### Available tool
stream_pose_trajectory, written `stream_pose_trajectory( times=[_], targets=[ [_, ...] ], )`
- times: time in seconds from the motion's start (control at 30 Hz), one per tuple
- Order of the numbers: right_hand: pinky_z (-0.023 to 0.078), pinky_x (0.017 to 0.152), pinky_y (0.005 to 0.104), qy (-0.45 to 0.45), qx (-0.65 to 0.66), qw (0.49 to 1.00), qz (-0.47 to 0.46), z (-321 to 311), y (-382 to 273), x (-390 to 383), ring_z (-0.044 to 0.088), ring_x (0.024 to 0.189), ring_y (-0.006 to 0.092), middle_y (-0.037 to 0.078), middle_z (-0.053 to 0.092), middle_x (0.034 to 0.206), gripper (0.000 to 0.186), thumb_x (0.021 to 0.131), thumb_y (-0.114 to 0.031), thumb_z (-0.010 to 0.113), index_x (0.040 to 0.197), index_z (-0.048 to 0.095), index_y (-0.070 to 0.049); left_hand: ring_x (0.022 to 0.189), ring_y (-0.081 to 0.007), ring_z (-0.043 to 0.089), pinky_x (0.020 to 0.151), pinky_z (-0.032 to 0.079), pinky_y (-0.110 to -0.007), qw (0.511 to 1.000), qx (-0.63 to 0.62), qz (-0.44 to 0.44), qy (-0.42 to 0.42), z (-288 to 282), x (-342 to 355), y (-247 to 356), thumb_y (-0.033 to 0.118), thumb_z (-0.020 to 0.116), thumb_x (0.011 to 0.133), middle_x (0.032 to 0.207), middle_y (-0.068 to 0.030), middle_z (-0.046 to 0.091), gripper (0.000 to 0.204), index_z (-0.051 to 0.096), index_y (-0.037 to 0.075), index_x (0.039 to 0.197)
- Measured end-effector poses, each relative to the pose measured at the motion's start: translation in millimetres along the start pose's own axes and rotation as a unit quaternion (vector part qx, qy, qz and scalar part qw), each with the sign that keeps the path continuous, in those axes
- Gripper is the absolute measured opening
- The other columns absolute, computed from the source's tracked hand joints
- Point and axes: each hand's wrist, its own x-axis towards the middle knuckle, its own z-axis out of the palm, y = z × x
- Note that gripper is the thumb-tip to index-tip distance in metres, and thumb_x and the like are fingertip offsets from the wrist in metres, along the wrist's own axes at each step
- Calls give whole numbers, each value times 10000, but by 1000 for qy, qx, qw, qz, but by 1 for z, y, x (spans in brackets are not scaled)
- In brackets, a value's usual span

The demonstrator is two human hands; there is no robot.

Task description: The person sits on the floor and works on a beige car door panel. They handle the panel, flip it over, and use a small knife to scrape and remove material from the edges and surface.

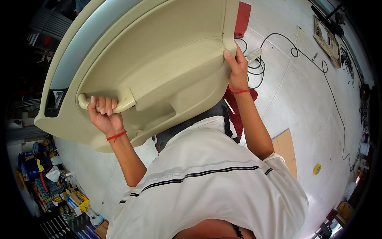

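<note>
"White floor (pixel 278 107) beyond our right hand (pixel 238 67), a power strip (pixel 254 55) lying just to its right. Where do we have the door panel (pixel 187 30)?"

"Ahead of both hands, mostly between them, beige; long axis slants from near-left to far-right."

"And our grips?"

"Left hand (pixel 105 114) curled round the pull handle (pixel 128 101); right hand pinches the side edge, thumb on the face, fingers partly hidden behind. Neither hand is nearer: both touch it, one toward each end."

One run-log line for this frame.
left hand: gripping pull handle; right hand: holding beige door panel by edge; floor: yellow tape roll
</note>
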Motion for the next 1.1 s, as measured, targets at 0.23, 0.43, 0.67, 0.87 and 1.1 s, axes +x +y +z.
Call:
stream_pose_trajectory(
  times=[0.23,0.43,0.67,0.87,1.1],
  targets=[
    [359,1109,356,87,64,993,39,-36,0,-50,498,1277,216,87,552,1363,586,929,-169,587,1462,418,7,460,-99,347,550,370,-293,993,51,-43,-100,18,-4,-3,192,491,1030,545,35,376,290,483,142,745],
    [410,1016,326,125,-95,987,33,-35,-46,-56,560,1125,220,124,611,1223,462,858,-86,604,1296,523,36,416,-85,332,521,354,-278,986,67,-49,-143,19,2,-3,189,457,1032,504,48,372,290,465,149,744],
    [449,999,334,62,-217,968,105,-29,-71,-67,566,1144,214,128,614,1218,506,849,-118,651,1315,528,34,406,-82,324,519,358,-274,988,36,-57,-142,-1,9,-8,164,431,1016,498,49,374,261,452,146,756],
    [491,944,335,24,-291,947,134,-10,-81,-40,649,1019,206,124,695,1108,433,819,-98,709,1207,610,67,434,-90,354,563,373,-290,988,7,-49,-143,-27,12,-10,158,435,1002,526,42,401,191,495,124,824],
    [502,944,342,-13,-233,958,164,-23,-61,-18,672,1015,215,123,727,1060,420,759,-72,784,1143,669,51,451,-97,369,593,376,-299,986,-20,-56,-154,-51,14,-12,143,434,999,532,40,408,192,498,124,819]
  ],
)
